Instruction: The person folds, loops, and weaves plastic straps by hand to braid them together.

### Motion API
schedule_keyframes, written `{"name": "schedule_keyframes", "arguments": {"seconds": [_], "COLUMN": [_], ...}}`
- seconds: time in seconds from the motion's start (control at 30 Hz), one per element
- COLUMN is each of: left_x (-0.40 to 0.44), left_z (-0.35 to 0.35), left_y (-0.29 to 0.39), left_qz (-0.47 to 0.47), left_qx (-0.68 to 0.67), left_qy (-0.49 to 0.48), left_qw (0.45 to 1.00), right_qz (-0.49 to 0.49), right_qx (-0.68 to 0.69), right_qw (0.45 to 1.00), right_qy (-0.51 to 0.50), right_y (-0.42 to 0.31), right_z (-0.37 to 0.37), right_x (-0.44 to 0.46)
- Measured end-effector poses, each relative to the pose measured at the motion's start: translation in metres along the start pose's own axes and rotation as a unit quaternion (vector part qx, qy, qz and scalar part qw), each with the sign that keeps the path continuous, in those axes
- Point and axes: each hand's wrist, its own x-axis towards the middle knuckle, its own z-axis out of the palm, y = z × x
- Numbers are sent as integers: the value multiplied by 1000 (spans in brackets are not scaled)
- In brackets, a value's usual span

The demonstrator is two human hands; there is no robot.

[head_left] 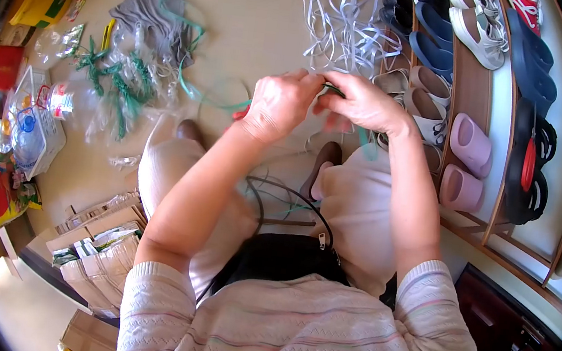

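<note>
My left hand (281, 102) is closed in front of me, with a green plastic strip (214, 102) trailing from it to the left. A small red thing (240, 113) sticks out by its wrist side; its kind is mostly hidden. Close beside it, my right hand (364, 101) bends over and pinches a dark green piece of strip (334, 89) between thumb and fingers. Blurred pale green strip (367, 147) hangs beneath the right hand. Black cord-like loops (293, 190) and thin strips lie around my lap.
White ribbon strips (348, 26) lie heaped on the floor ahead. At left are green strips tangled with clear plastic (124, 79), a grey cloth (157, 9) and a white basket (54, 140). A shoe rack (471, 86) stands at right, cardboard boxes (100, 273) at lower left.
</note>
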Motion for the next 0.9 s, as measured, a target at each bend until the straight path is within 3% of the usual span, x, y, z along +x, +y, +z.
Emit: {"name": "schedule_keyframes", "arguments": {"seconds": [0.1, 0.13, 0.23, 0.27, 0.37, 0.47, 0.5, 0.57, 0.63, 0.73, 0.83, 0.9], "left_x": [9, 11, 19, 20, 17, 17, 16, 17, 15, 17, 19, 20], "left_z": [-14, -20, -38, -45, -32, -29, -28, -30, -29, -33, -33, -34], "left_y": [-4, -7, -20, -21, -26, -23, -21, -17, -17, -9, -6, -7], "left_qz": [-84, -154, -299, -317, -295, -293, -294, -327, -342, -378, -335, -325], "left_qx": [-146, -191, -435, -489, -705, -768, -788, -751, -735, -663, -632, -637], "left_qy": [2, -31, -100, -97, 37, 56, 63, 103, 147, 167, 173, 163], "left_qw": [986, 969, 843, 807, 644, 568, 538, 565, 567, 624, 677, 680], "right_qz": [-71, -87, -122, -130, -175, -178, -182, -211, -138, -39, 1, 8], "right_qx": [-18, -49, -27, -1, 46, 79, 11, -7, 117, 248, 326, 359], "right_qw": [996, 991, 981, 978, 956, 943, 938, 925, 952, 959, 944, 933], "right_qy": [57, 88, 146, 162, 230, 270, 296, 316, 247, 131, 52, 7], "right_y": [14, 16, 12, 12, 18, 19, 22, 28, 18, -4, -5, -9], "right_z": [-4, 0, 7, 11, 44, 69, 72, 79, 85, 81, 72, 63], "right_x": [8, 11, 13, 15, 30, 44, 50, 60, 57, 45, 43, 37]}}
